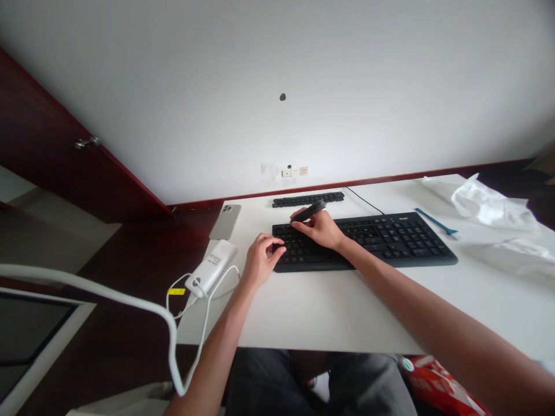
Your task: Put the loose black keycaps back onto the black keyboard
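A black keyboard (390, 240) lies across the white table (329, 306). My left hand (261, 260) rests at the keyboard's left end, fingers curled and pinched against its corner keys. Over the keyboard's upper left part, my right hand (321, 227) is closed around a slim black tool (309, 211) that points up and right. A row of loose black keycaps (307, 200) lies just behind the keyboard, near the table's far edge.
A white power bank (211, 268) with a white cable (130, 300) sits at the table's left edge, a phone (225, 221) face down behind it. A blue tool (435, 221) and crumpled white plastic (489, 211) lie on the right. A red package (437, 381) shows below the table.
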Available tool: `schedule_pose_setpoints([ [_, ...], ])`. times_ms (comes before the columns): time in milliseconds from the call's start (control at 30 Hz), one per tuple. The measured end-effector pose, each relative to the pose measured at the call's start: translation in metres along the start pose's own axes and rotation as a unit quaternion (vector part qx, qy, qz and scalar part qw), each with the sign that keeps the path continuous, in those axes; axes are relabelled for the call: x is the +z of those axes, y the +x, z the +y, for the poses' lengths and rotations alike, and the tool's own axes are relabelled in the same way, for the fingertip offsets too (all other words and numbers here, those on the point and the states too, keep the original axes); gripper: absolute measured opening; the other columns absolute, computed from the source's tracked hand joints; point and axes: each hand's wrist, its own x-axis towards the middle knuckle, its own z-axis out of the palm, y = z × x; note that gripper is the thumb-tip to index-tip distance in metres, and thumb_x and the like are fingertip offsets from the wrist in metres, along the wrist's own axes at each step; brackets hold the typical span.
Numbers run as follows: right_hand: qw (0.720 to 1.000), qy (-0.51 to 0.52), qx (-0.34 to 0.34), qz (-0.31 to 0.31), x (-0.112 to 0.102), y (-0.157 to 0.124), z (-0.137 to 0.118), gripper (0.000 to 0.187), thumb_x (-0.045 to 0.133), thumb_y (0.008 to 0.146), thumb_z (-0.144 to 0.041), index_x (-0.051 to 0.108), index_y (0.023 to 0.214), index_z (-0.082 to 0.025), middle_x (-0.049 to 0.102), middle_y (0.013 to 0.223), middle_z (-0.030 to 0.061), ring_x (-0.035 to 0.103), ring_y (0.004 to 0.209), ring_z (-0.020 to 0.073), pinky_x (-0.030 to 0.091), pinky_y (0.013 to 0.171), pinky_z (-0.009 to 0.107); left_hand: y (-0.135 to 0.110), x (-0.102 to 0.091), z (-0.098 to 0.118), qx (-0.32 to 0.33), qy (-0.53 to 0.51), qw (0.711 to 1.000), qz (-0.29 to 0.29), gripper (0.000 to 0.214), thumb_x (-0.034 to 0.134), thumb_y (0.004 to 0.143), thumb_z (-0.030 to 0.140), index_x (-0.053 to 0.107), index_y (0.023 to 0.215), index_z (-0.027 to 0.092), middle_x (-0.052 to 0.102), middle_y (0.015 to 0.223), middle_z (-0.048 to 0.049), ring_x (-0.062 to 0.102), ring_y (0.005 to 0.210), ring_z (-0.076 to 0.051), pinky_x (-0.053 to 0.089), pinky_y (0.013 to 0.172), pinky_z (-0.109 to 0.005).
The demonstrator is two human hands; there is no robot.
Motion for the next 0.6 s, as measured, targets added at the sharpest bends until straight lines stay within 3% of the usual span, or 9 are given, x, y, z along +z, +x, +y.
schedule_pose_setpoints([
  [200,1.0,-0.009,0.015,-0.016,-0.001,0.003,0.008,0.025,0.07,0.088,-0.036,0.078,0.101,-0.016,0.08,0.102,0.0085,0.074,0.089,0.0239,0.059,0.078,0.033,0.0,0.002,0.0,0.007,-0.016,1.0,0.001,0.011,0.065,0.095,0.025,0.073,0.102,0.024,0.067,0.106,-0.0047,0.061,0.084,-0.016,0.053,0.084,-0.03],
  [367,1.0,-0.02,0.015,-0.005,-0.002,0.003,0.008,0.023,0.069,0.089,-0.034,0.078,0.1,-0.016,0.08,0.1,0.0066,0.073,0.086,0.0218,0.058,0.079,0.031,0.007,0.001,-0.004,-0.006,-0.03,0.999,0.044,0.012,0.065,0.094,0.025,0.071,0.105,0.023,0.069,0.108,-0.0042,0.06,0.082,-0.014,0.052,0.079,-0.028],
  [600,1.0,-0.006,0.016,-0.001,-0.003,0.003,0.009,0.024,0.068,0.089,-0.035,0.078,0.099,-0.016,0.08,0.099,0.0071,0.073,0.086,0.0215,0.058,0.079,0.031,0.069,-0.006,-0.024,-0.018,0.028,0.991,0.126,0.014,0.067,0.092,0.028,0.074,0.104,0.023,0.072,0.107,-0.0038,0.06,0.08,-0.015,0.051,0.08,-0.029],
])
